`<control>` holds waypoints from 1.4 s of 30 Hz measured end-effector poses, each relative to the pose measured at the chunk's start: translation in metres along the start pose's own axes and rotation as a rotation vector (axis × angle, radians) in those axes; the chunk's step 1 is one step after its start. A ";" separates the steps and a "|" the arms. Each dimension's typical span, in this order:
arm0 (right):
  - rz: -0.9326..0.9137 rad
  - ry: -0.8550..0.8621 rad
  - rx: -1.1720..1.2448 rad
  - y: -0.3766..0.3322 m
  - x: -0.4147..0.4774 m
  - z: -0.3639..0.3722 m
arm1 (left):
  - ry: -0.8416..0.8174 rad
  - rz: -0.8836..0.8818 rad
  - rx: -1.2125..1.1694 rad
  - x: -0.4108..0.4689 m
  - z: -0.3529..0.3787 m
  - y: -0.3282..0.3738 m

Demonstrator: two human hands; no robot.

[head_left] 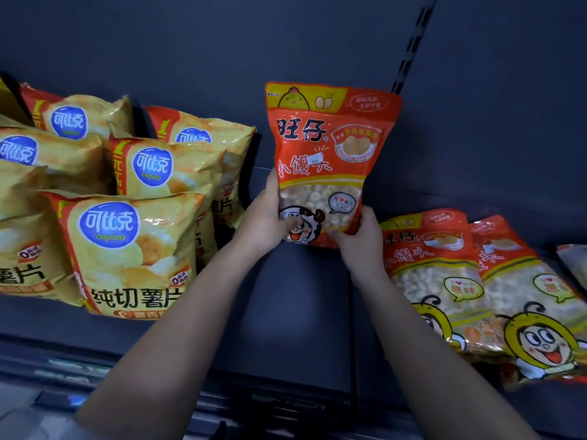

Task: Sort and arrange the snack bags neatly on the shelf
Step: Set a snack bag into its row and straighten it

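At frame centre the orange bun-snack bag [324, 160] is gripped upright by its lower corners in left hand [270, 217] and right hand [359, 239]; chip bags [133, 249] at left look grouped, matching bags [435, 274] (lower right) are yet to be stood up.

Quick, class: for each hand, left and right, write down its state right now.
Left hand: closed, gripping the lower left edge of the upright orange snack bag.
Right hand: closed, gripping that bag's lower right corner.

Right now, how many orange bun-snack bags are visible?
3. The upright bag is gripped by the left hand and right hand; two flat bags lie side by side at right. The edge bag far right is unclear.
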State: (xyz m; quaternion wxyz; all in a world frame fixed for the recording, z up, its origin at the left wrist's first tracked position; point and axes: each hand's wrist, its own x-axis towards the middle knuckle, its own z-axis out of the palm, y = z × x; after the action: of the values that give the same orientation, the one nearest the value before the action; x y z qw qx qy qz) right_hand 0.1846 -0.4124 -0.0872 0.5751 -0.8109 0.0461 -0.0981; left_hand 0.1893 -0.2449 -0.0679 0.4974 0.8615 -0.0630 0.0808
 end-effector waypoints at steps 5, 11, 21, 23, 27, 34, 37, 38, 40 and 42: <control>0.009 -0.014 -0.017 0.003 0.016 0.004 | 0.057 0.012 0.000 0.008 0.011 -0.013; 0.003 -0.044 0.004 -0.001 0.026 0.012 | 0.175 0.029 -0.028 0.018 0.018 -0.024; 0.131 -0.118 -0.062 0.012 0.028 -0.005 | 0.112 -0.006 -0.044 0.020 0.029 -0.023; 0.138 -0.126 -0.069 0.014 0.025 -0.009 | 0.085 -0.028 -0.017 0.018 0.027 -0.026; 0.154 -0.161 -0.102 0.014 0.018 -0.014 | 0.057 -0.072 0.038 0.013 0.027 -0.025; 0.067 -0.134 -0.322 -0.011 -0.006 -0.039 | 0.229 -0.080 0.124 -0.025 0.038 0.012; -0.072 -0.097 -0.944 -0.021 -0.020 -0.078 | -0.036 -0.121 0.064 -0.042 0.056 0.040; -0.076 -0.054 -1.099 -0.021 -0.026 -0.093 | -0.179 -0.155 0.026 -0.047 0.063 0.049; 0.041 0.000 -1.157 -0.018 -0.040 -0.118 | -0.450 -0.254 -0.067 -0.057 0.080 0.064; 0.153 0.005 -1.109 -0.011 -0.053 -0.136 | -0.590 -0.300 -0.122 -0.065 0.097 0.070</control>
State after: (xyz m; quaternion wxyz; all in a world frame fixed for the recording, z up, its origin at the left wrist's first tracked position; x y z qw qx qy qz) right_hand 0.1039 -0.5249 -0.0388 0.0680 -0.9860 0.1510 -0.0190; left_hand 0.1193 -0.3620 -0.0690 0.5149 0.8159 -0.0815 -0.2500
